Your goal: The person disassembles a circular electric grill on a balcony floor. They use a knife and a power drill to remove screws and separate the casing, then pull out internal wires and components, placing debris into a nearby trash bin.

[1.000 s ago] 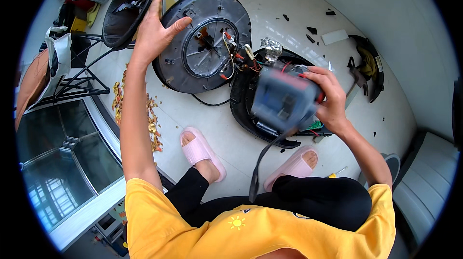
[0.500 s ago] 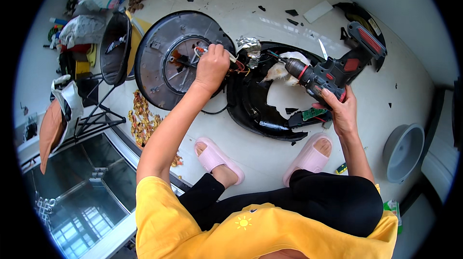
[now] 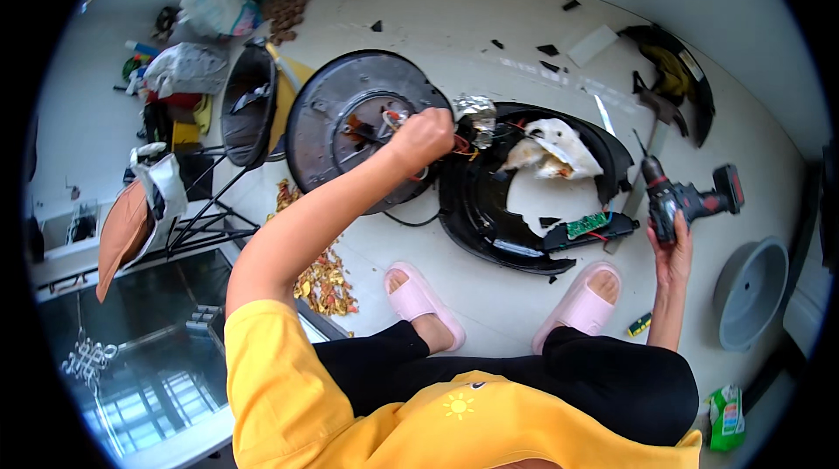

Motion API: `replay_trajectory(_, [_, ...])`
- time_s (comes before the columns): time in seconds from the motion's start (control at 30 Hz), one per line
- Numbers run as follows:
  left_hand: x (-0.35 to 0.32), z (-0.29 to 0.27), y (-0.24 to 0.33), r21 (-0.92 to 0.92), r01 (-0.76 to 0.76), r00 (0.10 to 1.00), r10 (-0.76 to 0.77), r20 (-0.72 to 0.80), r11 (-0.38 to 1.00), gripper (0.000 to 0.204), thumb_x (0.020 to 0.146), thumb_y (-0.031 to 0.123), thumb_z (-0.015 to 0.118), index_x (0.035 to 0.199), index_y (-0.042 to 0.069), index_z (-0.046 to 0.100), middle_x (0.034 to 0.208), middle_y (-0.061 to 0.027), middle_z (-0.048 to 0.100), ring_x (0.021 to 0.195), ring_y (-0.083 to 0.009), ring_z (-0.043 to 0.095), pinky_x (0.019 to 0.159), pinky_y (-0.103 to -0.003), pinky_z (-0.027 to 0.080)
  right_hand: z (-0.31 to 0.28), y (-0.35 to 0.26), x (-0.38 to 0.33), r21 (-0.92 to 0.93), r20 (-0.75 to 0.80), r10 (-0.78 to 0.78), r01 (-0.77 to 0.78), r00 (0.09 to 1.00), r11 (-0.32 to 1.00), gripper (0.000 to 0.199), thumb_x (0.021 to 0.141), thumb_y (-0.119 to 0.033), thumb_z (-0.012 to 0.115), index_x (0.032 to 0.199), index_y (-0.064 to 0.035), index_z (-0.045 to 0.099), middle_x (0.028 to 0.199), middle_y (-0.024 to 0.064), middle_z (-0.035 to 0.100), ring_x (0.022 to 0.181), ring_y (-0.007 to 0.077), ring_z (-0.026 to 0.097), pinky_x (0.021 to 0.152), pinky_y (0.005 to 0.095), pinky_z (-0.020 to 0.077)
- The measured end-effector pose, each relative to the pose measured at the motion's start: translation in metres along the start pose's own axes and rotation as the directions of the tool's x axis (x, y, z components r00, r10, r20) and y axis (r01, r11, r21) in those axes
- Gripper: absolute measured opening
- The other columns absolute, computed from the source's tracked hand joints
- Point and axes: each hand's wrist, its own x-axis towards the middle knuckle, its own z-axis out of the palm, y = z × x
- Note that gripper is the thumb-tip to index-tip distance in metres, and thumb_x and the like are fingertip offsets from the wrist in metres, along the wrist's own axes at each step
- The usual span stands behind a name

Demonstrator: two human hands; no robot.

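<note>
A round dark-grey appliance base stands tilted left of centre, with brown stains in its inner ring. My left hand is closed at its right side, beside red and yellow wires; what its fingers grip is hidden. In my right hand is a cordless drill, held off to the right with its bit pointing away from me. Between the hands lies a broken black plastic housing. Crumpled foil, a stained white cloth-like piece and a green circuit board lie on or against it.
A hammer lies beyond the drill, near a curved black shell piece. At the right stands a grey basin. Dried peelings lie left of my feet, beside a glass-topped table. Black fragments dot the far floor.
My right hand has carried the drill away from the black housing, to the right, and turned it. My left hand stays by the wires at the round base. The view has shifted slightly.
</note>
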Motion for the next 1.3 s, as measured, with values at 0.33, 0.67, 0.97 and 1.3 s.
replay_trajectory(0.33, [0.006, 0.000, -0.018, -0.070, -0.130, 0.985, 0.137, 0.107, 0.989, 0.010, 0.062, 0.014, 0.058, 0.063, 0.005, 0.060, 0.069, -0.0059, 0.053, 0.069, -0.0198, 0.054, 0.049, -0.030, 0.046, -0.084, 0.038, 0.048, 0.350, -0.045, 0.094, -0.073, 0.995, 0.934, 0.042, 0.081, -0.025, 0.065, 0.116, -0.0083, 0.049, 0.104, 0.0137, 0.058, 0.086, 0.0264, 0.062, 0.072, 0.0323, 0.0561])
replay_trajectory(0.67, [-0.001, 0.002, -0.010, 0.281, -0.040, 0.999, 0.042, -0.004, 0.959, 0.013, 0.070, 0.021, 0.053, 0.073, 0.010, 0.059, 0.071, -0.0008, 0.047, 0.071, -0.0170, 0.045, 0.052, -0.029, 0.032, -0.079, 0.043, 0.050, -0.034, -0.191, 0.050, -0.058, 0.980, 0.998, 0.052, 0.081, -0.049, 0.058, 0.114, -0.0094, 0.051, 0.095, 0.0112, 0.060, 0.077, 0.0232, 0.064, 0.064, 0.0306, 0.0554])
replay_trajectory(0.97, [-0.011, 0.020, 0.004, 0.382, 0.141, 0.984, -0.172, 0.046, 0.913, 0.012, 0.073, 0.022, 0.051, 0.074, 0.011, 0.056, 0.072, -0.0028, 0.045, 0.071, -0.0190, 0.044, 0.053, -0.032, 0.033, -0.064, 0.011, 0.041, -0.763, -0.389, 0.136, -0.402, 0.911, 0.507, 0.066, 0.078, -0.060, 0.052, 0.104, 0.0006, 0.053, 0.080, 0.0169, 0.060, 0.061, 0.0280, 0.063, 0.051, 0.0350, 0.0527])
replay_trajectory(1.3, [-0.010, 0.027, 0.023, 0.310, 0.425, 0.892, -0.451, 0.012, 0.850, 0.008, 0.071, 0.019, 0.051, 0.072, 0.011, 0.051, 0.073, -0.0028, 0.044, 0.072, -0.0187, 0.045, 0.052, -0.031, 0.034, 0.100, -0.025, -0.006, -0.875, 0.410, -0.348, 0.471, 0.843, 0.109, 0.029, 0.083, -0.016, 0.058, 0.108, 0.0000, 0.056, 0.083, 0.0136, 0.064, 0.070, 0.0173, 0.063, 0.064, 0.0306, 0.0490])
